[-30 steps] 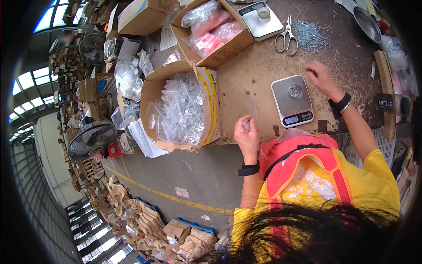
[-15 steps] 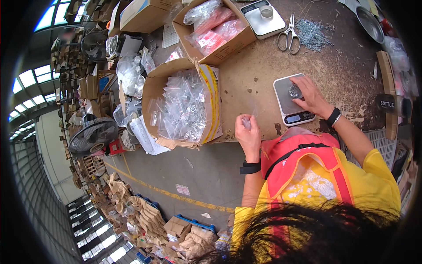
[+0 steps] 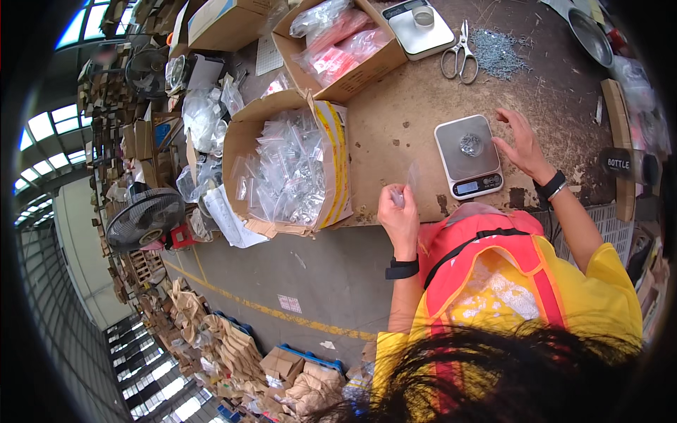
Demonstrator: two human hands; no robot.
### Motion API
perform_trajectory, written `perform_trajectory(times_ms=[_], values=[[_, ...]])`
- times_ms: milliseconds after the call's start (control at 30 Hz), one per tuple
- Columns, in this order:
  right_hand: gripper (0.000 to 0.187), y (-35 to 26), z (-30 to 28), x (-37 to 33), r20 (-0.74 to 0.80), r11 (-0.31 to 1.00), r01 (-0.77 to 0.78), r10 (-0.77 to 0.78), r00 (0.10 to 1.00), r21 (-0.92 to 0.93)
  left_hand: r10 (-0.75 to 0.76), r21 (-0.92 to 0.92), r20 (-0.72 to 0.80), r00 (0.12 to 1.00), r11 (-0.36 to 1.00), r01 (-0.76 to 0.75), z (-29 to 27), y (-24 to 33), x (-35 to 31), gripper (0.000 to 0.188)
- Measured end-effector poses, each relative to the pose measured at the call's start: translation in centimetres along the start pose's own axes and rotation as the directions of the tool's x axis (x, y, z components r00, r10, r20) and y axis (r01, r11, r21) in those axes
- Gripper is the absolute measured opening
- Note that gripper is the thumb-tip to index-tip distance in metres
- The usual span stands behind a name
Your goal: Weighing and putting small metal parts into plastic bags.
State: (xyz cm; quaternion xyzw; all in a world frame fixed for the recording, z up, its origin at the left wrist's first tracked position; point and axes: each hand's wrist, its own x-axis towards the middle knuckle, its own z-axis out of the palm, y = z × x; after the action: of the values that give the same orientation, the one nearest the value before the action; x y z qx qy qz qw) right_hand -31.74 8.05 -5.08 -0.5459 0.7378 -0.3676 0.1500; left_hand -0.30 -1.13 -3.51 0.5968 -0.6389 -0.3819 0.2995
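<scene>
Seen from the head camera, looking down on a brown desk (image 3: 395,134), a person is weighing small metal parts. A little heap of screws (image 3: 470,144) is lying on a small scale (image 3: 467,156). The right hand (image 3: 520,144) is hovering just right of the scale, fingers spread and empty. The left hand (image 3: 398,215), just left of the scale, is pinching a small clear bag (image 3: 409,180) upright. Farther left of the scale, a cardboard box (image 3: 293,169) is holding filled bags. Judging by this, the weighing step is underway; bagging seems next, calling for an opened bag mouth.
</scene>
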Motion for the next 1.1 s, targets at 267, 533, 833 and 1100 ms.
perform_trajectory(times_ms=[267,533,833,1100], values=[[0.059,-1.0,-0.4,-0.5,0.061,0.999,-0.032,0.033,0.998,-0.019,0.06,-0.008,-0.011,0.998,0.998,-0.06,0.0,0.9,0.6,0.012],[0.053,-1.1,-0.1,0.2,0.045,1.0,-0.007,0.007,0.999,-0.005,0.045,0.016,-0.027,0.999,0.999,-0.044,-0.1,1.3,1.0,0.012],[0.022,6.2,-0.2,1.4,-0.095,0.977,-0.203,0.196,0.976,-0.071,-0.018,0.039,-0.004,1.0,0.999,0.018,-0.2,2.0,1.2,0.011],[0.066,-0.5,0.3,3.7,0.165,0.975,0.219,-0.222,0.961,0.036,0.071,0.08,-0.008,0.997,0.994,-0.071,0.7,2.8,1.3,0.011]])
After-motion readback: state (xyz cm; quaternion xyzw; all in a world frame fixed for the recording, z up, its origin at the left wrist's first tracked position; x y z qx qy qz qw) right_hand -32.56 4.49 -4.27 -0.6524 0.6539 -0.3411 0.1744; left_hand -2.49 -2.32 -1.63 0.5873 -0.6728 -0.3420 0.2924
